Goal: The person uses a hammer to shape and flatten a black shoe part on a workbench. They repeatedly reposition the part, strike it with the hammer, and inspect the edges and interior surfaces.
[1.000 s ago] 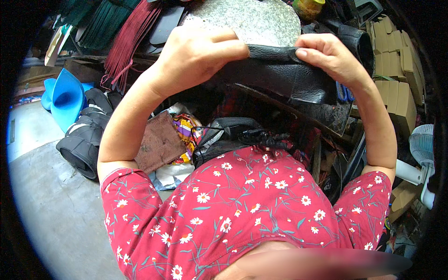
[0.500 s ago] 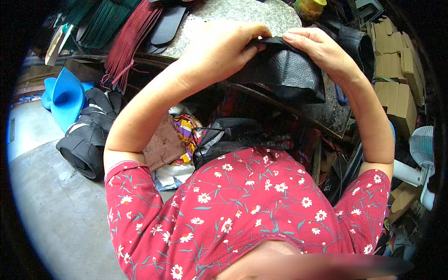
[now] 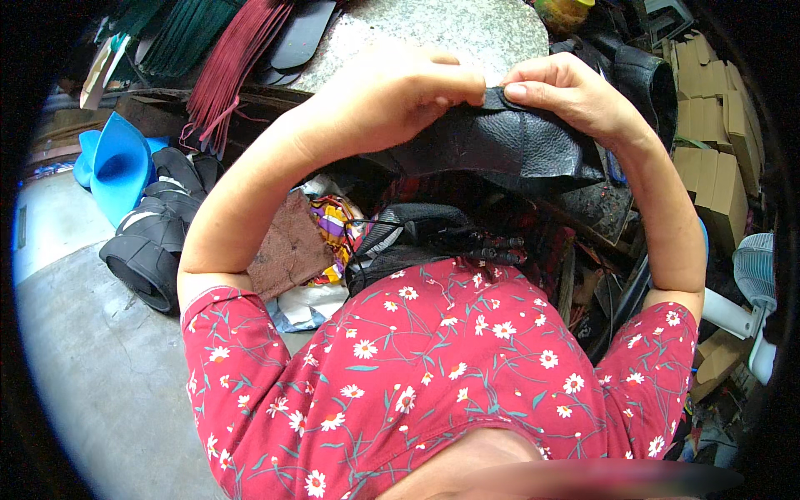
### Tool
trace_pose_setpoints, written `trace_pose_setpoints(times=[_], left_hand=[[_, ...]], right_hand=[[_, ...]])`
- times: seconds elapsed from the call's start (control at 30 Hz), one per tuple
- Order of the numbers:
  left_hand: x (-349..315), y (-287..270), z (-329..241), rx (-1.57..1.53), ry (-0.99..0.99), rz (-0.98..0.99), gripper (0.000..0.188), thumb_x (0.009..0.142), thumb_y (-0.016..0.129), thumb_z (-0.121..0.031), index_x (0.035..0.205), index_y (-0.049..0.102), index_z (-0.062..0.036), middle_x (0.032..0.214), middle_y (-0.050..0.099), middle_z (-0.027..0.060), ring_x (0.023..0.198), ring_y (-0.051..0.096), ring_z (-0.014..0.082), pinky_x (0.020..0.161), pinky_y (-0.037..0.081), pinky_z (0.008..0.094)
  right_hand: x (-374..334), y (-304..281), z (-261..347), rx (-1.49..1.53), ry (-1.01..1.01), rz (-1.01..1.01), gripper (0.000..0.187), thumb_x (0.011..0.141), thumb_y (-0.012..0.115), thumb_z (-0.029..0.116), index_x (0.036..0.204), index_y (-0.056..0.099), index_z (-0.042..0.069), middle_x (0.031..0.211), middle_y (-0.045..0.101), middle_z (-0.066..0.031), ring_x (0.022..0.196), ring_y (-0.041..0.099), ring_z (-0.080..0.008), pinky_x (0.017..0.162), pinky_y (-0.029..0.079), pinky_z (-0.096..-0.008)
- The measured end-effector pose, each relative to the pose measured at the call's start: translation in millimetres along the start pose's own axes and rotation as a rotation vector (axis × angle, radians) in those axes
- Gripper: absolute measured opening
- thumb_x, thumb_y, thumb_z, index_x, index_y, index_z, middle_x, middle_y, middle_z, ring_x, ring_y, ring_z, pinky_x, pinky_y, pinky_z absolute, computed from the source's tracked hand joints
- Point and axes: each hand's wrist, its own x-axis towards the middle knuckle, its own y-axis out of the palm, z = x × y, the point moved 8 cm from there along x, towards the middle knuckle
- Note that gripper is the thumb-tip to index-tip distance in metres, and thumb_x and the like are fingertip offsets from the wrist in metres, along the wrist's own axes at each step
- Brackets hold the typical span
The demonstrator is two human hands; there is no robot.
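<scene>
Head view showed your left hand (image 3: 417, 90) and your right hand (image 3: 567, 93) both clamped on the upper edge of a black, pebble-grained, leather-like piece (image 3: 492, 142), fingertips near each other, seemingly because two close pinches gave firm control of that short stretch. The piece hung below your fingers on the near side of a pale grey, speckled, rounded slab (image 3: 433, 33), its lower part loose, probably so its own weight drew it down. Farther left, thin dark red cords (image 3: 233, 71) lay bundled near a flat, black, round-ended piece (image 3: 304, 40), apparently grouped within reach.
</scene>
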Motion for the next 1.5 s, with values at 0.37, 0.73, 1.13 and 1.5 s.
trace_pose_setpoints(times=[0.37,0.73,1.13,1.5], left_hand=[[1,-1,7,0.063,-0.028,-0.012,0.022,0.085,0.063,-0.002,0.106,0.066,-0.0083,0.094,0.068,0.0107,0.082,0.067,0.0274,0.075,0.052,0.0338],[0,9,50,-0.41,-0.346,0.121,0.04,0.084,0.07,-0.014,0.121,0.059,-0.0077,0.098,0.067,0.0065,0.09,0.061,0.0146,0.081,0.049,0.0283],[-2,6,-22,0.577,-0.169,-0.46,0.021,0.069,0.078,-0.024,0.078,0.067,-0.0091,0.094,0.058,0.0052,0.102,0.051,0.0299,0.087,0.045,0.0387],[-7,-12,-11,0.117,-0.101,-0.53,0.01,0.078,0.065,-0.008,0.086,0.061,-0.0033,0.106,0.06,0.0129,0.11,0.052,0.0344,0.096,0.042,0.0422]], right_hand=[[4,-7,9,-0.216,-0.131,-0.128,0.026,0.096,0.058,0.024,0.099,0.067,0.0,0.084,0.061,0.0055,0.078,0.051,-0.0036,0.072,0.042,-0.0204],[2,-28,-14,-0.085,0.026,-0.325,0.028,0.089,0.063,0.028,0.098,0.073,0.003,0.09,0.069,-0.0003,0.084,0.06,-0.0087,0.078,0.046,-0.0228],[3,-33,-20,0.021,0.095,-0.469,0.027,0.09,0.066,0.023,0.105,0.071,0.001,0.098,0.07,-0.0027,0.094,0.062,-0.0108,0.091,0.046,-0.0247],[3,-33,-20,0.034,0.037,-0.329,0.02,0.093,0.061,0.024,0.091,0.067,0.005,0.089,0.065,0.0053,0.083,0.055,-0.0033,0.08,0.044,-0.0213]])
